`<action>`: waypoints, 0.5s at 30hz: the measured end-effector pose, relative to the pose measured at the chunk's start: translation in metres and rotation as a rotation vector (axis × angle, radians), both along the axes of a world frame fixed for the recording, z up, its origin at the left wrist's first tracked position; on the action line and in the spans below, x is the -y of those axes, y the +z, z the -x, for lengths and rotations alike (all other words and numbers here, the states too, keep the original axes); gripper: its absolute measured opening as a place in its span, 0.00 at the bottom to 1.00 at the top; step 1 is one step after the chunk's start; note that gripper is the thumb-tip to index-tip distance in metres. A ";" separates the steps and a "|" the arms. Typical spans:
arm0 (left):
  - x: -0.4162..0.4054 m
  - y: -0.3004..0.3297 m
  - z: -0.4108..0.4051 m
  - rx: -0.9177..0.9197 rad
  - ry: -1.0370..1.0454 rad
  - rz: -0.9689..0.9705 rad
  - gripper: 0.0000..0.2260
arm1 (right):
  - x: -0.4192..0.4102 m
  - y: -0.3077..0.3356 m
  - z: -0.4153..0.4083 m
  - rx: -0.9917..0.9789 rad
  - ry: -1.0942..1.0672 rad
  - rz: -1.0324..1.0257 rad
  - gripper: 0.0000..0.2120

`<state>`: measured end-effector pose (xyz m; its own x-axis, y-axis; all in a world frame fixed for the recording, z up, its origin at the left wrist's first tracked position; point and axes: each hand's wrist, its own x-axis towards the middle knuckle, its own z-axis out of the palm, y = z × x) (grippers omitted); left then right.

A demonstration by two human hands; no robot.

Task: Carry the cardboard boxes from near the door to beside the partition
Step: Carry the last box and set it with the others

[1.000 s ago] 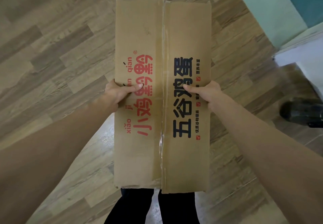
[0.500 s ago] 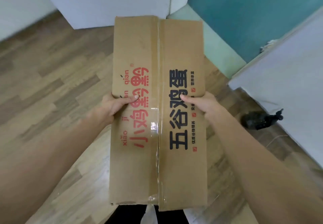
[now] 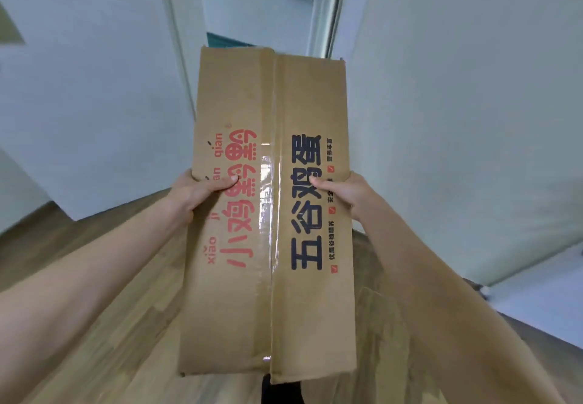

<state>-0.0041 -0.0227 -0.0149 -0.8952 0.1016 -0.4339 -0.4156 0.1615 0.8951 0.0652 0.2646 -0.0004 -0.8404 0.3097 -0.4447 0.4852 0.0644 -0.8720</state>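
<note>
Pale walls rise over a wood-plank floor (image 3: 94,309). The left hand (image 3: 195,193) and right hand (image 3: 344,193) clamp the taped brown cardboard box (image 3: 271,293) mid-air, seemingly mid-carry, not yet set down.

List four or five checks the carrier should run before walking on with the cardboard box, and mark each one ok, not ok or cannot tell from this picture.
1. Both hands on the load: the left hand and right hand each clasp a long edge of the cardboard box, thumbs on top. Ok.
2. Grip balanced: the hands sit level, opposite each other. Ok.
3. Flaps closed: clear tape runs along the centre seam. Ok.
4. Floor ahead free of obstacles: the box hides the wooden floor straight in front. Cannot tell.
5. Drop spot beside the partition in sight: white panels stand to both sides, but which is the partition is unclear. Cannot tell.
</note>
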 end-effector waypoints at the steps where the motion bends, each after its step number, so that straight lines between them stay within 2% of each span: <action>1: -0.009 0.013 -0.023 -0.028 -0.043 -0.017 0.36 | -0.007 0.015 -0.037 -0.034 -0.034 -0.004 0.32; 4: -0.046 0.049 -0.086 -0.051 -0.174 -0.045 0.37 | -0.028 0.055 -0.136 -0.097 -0.165 -0.015 0.27; 10: -0.149 0.098 -0.199 -0.104 -0.406 -0.083 0.30 | -0.087 0.099 -0.316 -0.157 -0.435 -0.052 0.16; 13: -0.216 0.101 -0.271 -0.087 -0.578 -0.095 0.29 | -0.127 0.095 -0.415 -0.147 -0.583 -0.068 0.22; 15: -0.266 0.100 -0.323 -0.076 -0.673 -0.086 0.29 | -0.155 0.091 -0.486 -0.128 -0.689 -0.076 0.21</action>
